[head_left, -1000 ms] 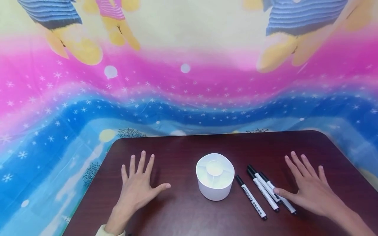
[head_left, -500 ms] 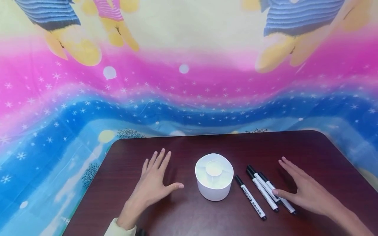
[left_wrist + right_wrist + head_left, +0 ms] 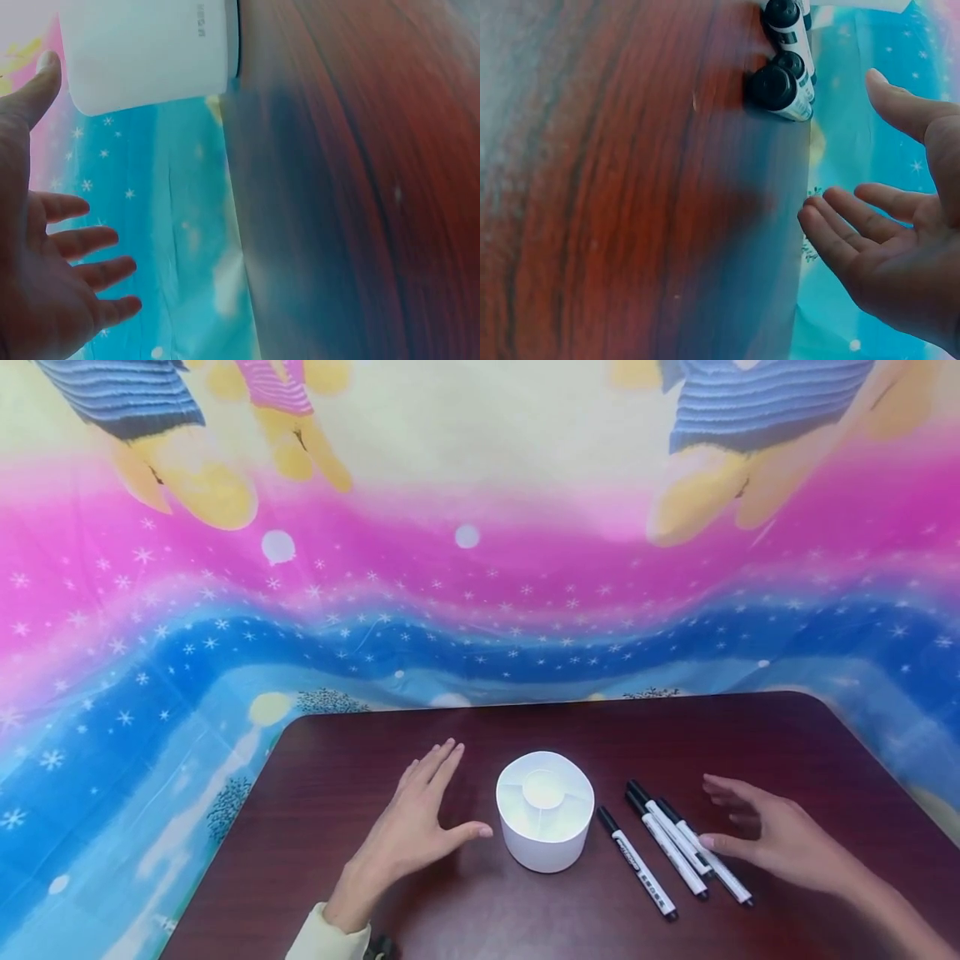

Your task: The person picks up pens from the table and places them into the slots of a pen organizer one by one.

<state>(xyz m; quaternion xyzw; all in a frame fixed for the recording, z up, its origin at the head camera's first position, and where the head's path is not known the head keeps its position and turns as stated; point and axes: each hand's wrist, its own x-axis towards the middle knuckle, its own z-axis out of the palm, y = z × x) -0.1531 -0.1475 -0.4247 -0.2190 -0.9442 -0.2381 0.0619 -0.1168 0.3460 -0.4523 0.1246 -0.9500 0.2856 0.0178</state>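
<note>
A round white pen organizer (image 3: 546,852) with several compartments stands upright on the table. Just left of it is my left hand (image 3: 408,831), fingers extended and thumb apart; in the left wrist view the white organizer (image 3: 150,52) lies beyond the thumb, apart from it. To the organizer's right lie several black-capped white markers; one marker (image 3: 641,872) is by itself, and the others form an overlapping pile (image 3: 675,839). My right hand (image 3: 795,843) hovers by the pile's right side, fingers loosely bent and holding nothing. Marker ends (image 3: 780,86) appear near that thumb in the right wrist view.
The dark reddish-brown table (image 3: 480,918) has rounded far corners. Behind it hangs a printed cloth (image 3: 480,593) in pink and blue with snowflakes. A dark object (image 3: 381,946) shows at the left cuff.
My left hand has moved rightward, closer to the organizer. The right hand has turned and its spread fingers have drawn together and bent. The organizer and markers have stayed put.
</note>
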